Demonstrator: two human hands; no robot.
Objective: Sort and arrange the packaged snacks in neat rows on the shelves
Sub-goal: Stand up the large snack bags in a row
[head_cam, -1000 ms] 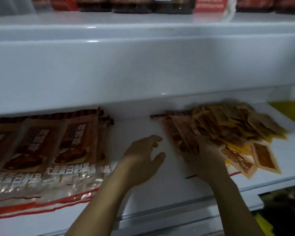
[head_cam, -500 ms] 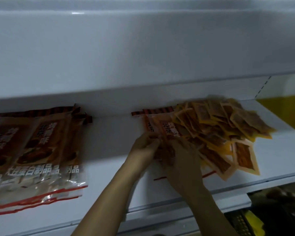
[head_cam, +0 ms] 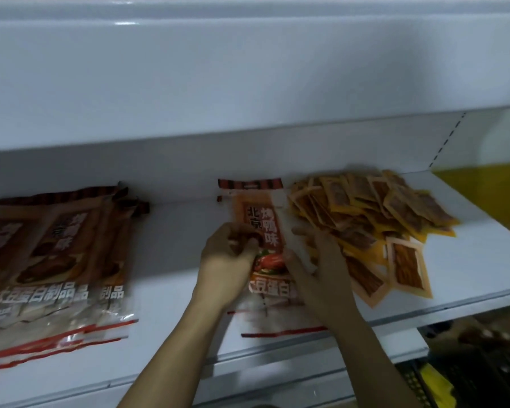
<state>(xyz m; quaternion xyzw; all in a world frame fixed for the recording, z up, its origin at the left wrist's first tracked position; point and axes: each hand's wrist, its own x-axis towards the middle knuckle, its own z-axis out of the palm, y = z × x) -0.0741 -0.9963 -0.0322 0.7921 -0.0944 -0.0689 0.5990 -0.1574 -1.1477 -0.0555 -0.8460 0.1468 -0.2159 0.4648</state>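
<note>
White metal shelf (head_cam: 171,260), dim light, with a second shelf (head_cam: 248,69) overhanging above; yellow panel (head_cam: 483,195) at far right.

Item 1: snack bag (head_cam: 259,231), orange with a striped top seal and a clear lower part edged in red. It lies flat at mid-shelf, top end toward the back wall. Print reads 北京 and 烤鸭味 in large vertical characters, with a roast-duck picture beneath and a white line lower down, partly covered by my hands, of which 蛋白 is legible.

Item 2: my left hand (head_cam: 227,260), fingers curled, gripping the bag's left edge near the label.

Item 3: my right hand (head_cam: 321,269), at the bag's right edge, fingers bent and lying over the bag and the nearest sachets; how firmly it pinches the bag I cannot tell for certain, though the thumb side looks closed on the edge.

Item 4: sachets (head_cam: 374,219), a loose heap of small yellow-bordered packets with brown contents, just right of the bag and touching it. Print on them too small to read.

Item 5: bag row (head_cam: 59,260), same product, overlapped flat at the shelf's left, well apart from the held bag. Visible print: 烤鸭味 and 蛋白制品, repeated across the overlaps.
</note>
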